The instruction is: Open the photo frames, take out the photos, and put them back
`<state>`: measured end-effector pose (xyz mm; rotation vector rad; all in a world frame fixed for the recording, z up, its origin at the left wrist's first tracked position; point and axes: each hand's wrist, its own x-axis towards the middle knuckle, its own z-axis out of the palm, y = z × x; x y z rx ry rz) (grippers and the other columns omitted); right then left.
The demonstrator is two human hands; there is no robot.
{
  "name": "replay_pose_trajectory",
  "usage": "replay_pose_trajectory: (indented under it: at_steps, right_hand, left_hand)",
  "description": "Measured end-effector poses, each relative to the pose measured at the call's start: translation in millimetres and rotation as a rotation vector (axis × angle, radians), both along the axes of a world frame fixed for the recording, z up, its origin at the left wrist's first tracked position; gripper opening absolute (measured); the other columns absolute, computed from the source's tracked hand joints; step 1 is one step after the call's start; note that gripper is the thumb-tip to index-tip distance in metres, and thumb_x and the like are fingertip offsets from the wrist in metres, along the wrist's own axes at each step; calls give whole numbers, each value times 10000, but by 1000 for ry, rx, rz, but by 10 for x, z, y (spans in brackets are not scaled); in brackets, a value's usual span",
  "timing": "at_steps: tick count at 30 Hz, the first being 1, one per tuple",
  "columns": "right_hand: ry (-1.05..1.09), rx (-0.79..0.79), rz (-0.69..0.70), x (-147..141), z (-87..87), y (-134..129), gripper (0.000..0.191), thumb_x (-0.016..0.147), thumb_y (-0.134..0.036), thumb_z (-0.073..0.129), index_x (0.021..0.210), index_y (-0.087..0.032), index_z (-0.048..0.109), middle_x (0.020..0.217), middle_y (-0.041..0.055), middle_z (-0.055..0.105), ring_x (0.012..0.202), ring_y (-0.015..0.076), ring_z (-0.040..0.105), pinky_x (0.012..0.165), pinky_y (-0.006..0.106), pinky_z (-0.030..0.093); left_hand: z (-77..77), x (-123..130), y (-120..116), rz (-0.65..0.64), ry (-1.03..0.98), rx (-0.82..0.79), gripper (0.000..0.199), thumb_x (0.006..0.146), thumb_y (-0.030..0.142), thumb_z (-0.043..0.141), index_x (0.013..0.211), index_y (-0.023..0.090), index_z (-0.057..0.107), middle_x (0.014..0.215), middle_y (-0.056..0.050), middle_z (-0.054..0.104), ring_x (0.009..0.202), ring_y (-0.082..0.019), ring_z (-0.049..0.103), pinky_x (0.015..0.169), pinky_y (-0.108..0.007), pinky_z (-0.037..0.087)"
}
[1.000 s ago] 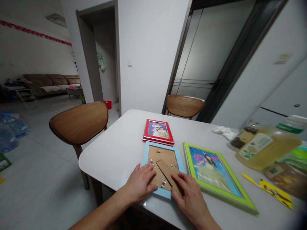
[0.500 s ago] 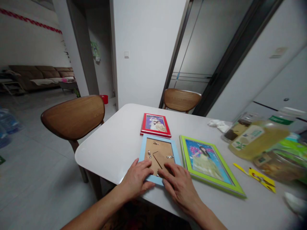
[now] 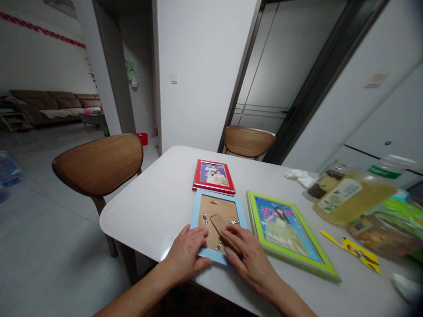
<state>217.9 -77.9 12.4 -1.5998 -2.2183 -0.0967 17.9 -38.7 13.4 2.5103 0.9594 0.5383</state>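
Note:
A light blue frame point(image 3: 195, 211) lies face down on the white table, its brown backing point(image 3: 209, 233) and metal clips showing. My left hand point(image 3: 188, 251) rests on its lower left corner, fingers bent over the edge. At the lower right, my right hand point(image 3: 246, 255) has its fingers closed on the backing's stand flap point(image 3: 228, 242), which is tilted up a little. Beyond the blue frame's top edge sits a red frame point(image 3: 197, 176) with a photo of people. A larger green frame point(image 3: 299, 259) holding a photo lies to the right.
On the table's right are a yellow clip card point(image 3: 361, 255), a jar of food point(image 3: 380, 233), a bottle of yellow liquid point(image 3: 357, 193), a dark-filled jar point(image 3: 325, 180) and white tissue point(image 3: 299, 177). Wooden chairs stand left point(image 3: 102, 163) and behind point(image 3: 249, 141).
My right fingers have closed on the stand flap and raised its edge slightly. My left hand stays on the blue frame. The view has shifted slightly.

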Motion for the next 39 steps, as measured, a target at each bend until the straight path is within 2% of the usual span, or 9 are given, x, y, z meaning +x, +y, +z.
replay_pose_trajectory:
  at_steps: [3, 5, 9, 14, 19, 24, 34, 37, 39]
  right_hand:
    - [-47, 5, -241, 72, 21, 173, 281, 778, -261, 380, 967, -176, 570, 976, 99, 525, 856, 204, 464, 744, 345, 366]
    - [-93, -14, -313, 96, 33, 262, 253, 774, -255, 381, 855, -164, 602, 892, 99, 538, 797, 201, 460, 721, 331, 357]
    - [-104, -10, -288, 116, 38, 325, 246, 778, -242, 376, 762, -164, 608, 813, 84, 526, 780, 184, 451, 726, 304, 329]
    - [-111, -19, -323, 98, 48, 330, 246, 774, -243, 380, 802, -163, 612, 818, 81, 536, 770, 187, 451, 711, 310, 324]
    - [-16, -22, -169, -204, 70, 412, 299, 790, -232, 372, 1020, -202, 560, 958, 71, 544, 883, 187, 450, 728, 297, 328]
    - [-3, -74, -72, -455, 57, 573, 271, 779, -192, 386, 934, -212, 607, 853, 63, 573, 816, 177, 454, 703, 288, 331]
    - [95, -129, 19, -546, 89, 526, 220, 759, -169, 413, 740, -221, 627, 813, 24, 574, 807, 159, 447, 677, 281, 314]
    - [123, -135, 47, -483, 99, 571, 242, 761, -163, 399, 800, -226, 630, 869, 24, 584, 838, 152, 470, 705, 274, 331]
    - [162, -132, -34, -384, 101, 678, 265, 777, -201, 382, 882, -209, 625, 913, 39, 593, 850, 145, 498, 727, 260, 346]
  left_hand:
    - [6, -3, -3, 7, -6, -2, 257, 650, 293, 639, 858, 201, 521, 1178, -44, 502, 1113, -181, 410, 985, -387, 202]
    - [12, -4, -8, 14, -1, -9, 254, 650, 298, 637, 855, 202, 521, 1182, -45, 499, 1115, -182, 407, 985, -387, 201]
    - [9, 1, -19, 28, 2, -9, 245, 656, 299, 626, 855, 202, 523, 1186, -40, 497, 1123, -185, 394, 990, -381, 187]
    - [-34, 3, -11, 30, -27, -17, 258, 644, 288, 636, 856, 197, 520, 1180, -37, 502, 1114, -182, 403, 988, -380, 185]
    - [-43, 7, -11, 24, -63, -19, 251, 641, 279, 639, 843, 192, 518, 1141, -38, 527, 1080, -184, 433, 983, -380, 198]
    - [-6, 8, -18, 34, -62, -30, 228, 637, 265, 639, 810, 192, 511, 1094, -32, 548, 1034, -182, 467, 984, -371, 201]
    - [37, 7, -19, 50, -61, -30, 229, 623, 258, 646, 774, 199, 485, 960, 0, 577, 931, -164, 508, 959, -330, 235]
    - [2, -7, -18, 42, -70, -18, 241, 621, 265, 650, 789, 196, 493, 1008, -11, 573, 965, -173, 498, 968, -337, 221]
    - [-25, -18, -18, 31, -83, -11, 256, 619, 282, 656, 804, 196, 503, 1067, -20, 557, 1014, -179, 475, 977, -342, 208]
